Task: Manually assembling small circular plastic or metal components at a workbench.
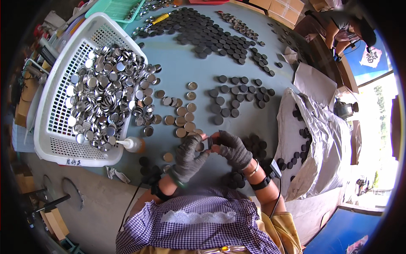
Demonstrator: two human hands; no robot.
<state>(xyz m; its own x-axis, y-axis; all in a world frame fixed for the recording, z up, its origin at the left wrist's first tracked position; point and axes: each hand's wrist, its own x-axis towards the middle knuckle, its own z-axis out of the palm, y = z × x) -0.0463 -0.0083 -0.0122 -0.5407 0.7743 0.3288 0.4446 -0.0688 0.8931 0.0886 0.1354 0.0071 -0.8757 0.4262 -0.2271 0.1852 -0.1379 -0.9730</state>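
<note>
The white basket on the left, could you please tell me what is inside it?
The white basket holds a heap of shiny round metal lids. Whatever lies beneath the heap is covered.

dark round disc | small, flat, on edge | pinched between both gloved hands' fingertips, above table

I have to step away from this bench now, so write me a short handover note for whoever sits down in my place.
Left hand, in a grey fingerless glove, and right hand, gloved alike, meet over the table, pinching one small dark disc between the fingertips.
White basket on the left holds a heap of shiny metal caps.
A small glue bottle lies beside it.
Done, it seems: brownish caps lined up, dark discs in rows, more at the far end.
Left: the basket heap and discs in the open bag.
</note>
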